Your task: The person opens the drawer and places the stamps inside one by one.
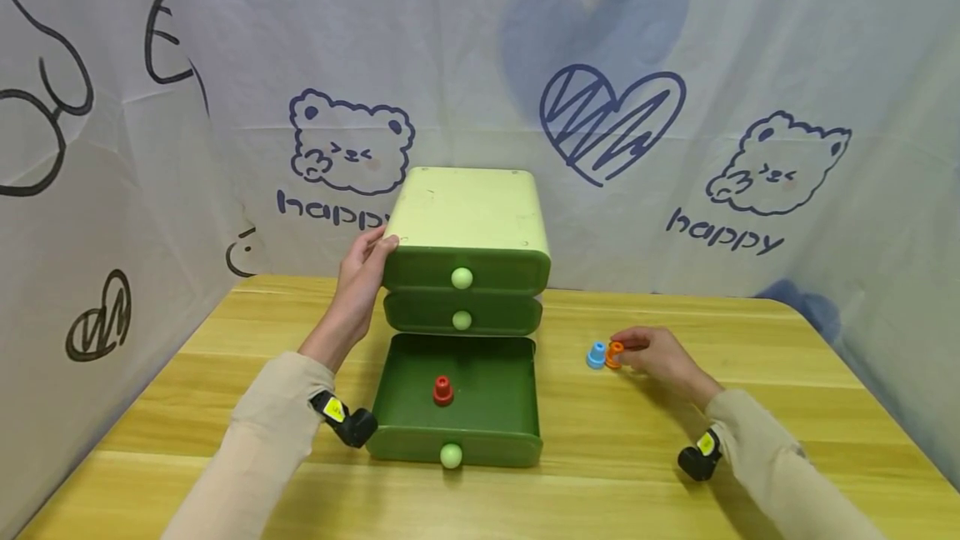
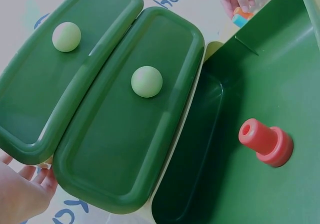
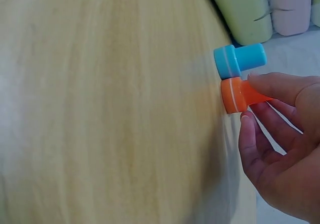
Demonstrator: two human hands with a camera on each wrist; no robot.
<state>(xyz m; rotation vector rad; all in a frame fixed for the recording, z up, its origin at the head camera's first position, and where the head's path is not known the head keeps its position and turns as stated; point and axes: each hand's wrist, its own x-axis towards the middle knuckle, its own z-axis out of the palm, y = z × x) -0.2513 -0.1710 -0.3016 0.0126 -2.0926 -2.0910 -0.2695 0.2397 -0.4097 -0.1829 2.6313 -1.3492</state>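
My left hand point(image 1: 362, 277) rests against the left side of a small green drawer cabinet point(image 1: 472, 207), fingers fairly straight. The cabinet's bottom drawer point(image 1: 487, 373) is pulled out; the two above are closed. Inside that drawer stands a red stepped plastic peg point(image 1: 442, 391) with a hole in its top, seen larger in the left wrist view. To the cabinet's right, my right hand point(image 1: 660, 358) pinches an orange peg point(image 3: 233, 95) of the same shape, which stands on the table. A light blue peg point(image 3: 227, 62) touches it on the left in the head view.
The wooden table point(image 1: 615, 473) has its far edge against a white curtain point(image 1: 465, 48) with bear and heart drawings. Round pale green knobs point(image 1: 451, 456) stick out from the drawer fronts.
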